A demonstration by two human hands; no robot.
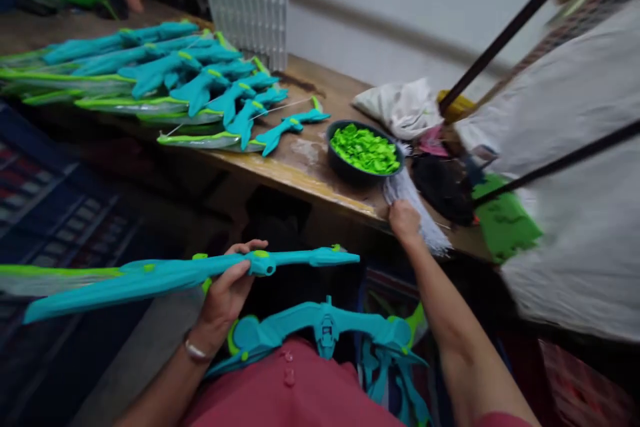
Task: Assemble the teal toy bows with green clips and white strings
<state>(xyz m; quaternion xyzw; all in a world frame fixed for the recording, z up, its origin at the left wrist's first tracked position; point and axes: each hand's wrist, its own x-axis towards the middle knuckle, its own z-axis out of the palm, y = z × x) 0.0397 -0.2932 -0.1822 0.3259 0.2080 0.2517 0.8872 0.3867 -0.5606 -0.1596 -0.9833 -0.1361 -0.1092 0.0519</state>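
Observation:
My left hand [227, 293] is closed around a teal and lime-green toy crossbow part [300, 258], a long stock held roughly level above my lap. At the table edge my right hand [404, 219] is closed on a bundle of white strings [423, 213]; how many strings it grips is hidden. A curved teal toy bow piece [295, 317] with green ends lies across my lap. Just behind the right hand stands a dark bowl [345, 172] full of small bright green plastic pieces [367, 149].
Several teal and green toy crossbows [200, 80] with strings lie along the wooden table [295, 180] at left. White bags [410, 103] and a dark cloth-like thing [440, 187] sit right of the bowl. Dark poles and a large white sack [575, 180] stand at right. More teal parts [390, 373] are beside my lap.

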